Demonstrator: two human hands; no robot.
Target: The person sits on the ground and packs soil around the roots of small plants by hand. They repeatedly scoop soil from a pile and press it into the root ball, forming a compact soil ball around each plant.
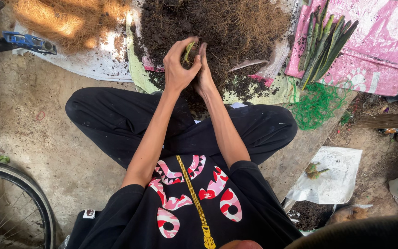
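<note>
Sitting cross-legged in the lower middle of the frame, the person reaches both arms up toward the centre top. The left hand point(177, 69) is curled closed around a small green plant cutting point(188, 51), fingertips pinching its slender leaves; the right hand point(204, 74) presses against it from the other side, fingers mostly closed, though its exact hold is hidden. The cutting looks light, soft and easily bruised, best held low at the base. Beyond lies dark soil mix point(217, 27); upper right, a bundle of long green leaves point(323, 44) and green netting point(316, 103).
</note>
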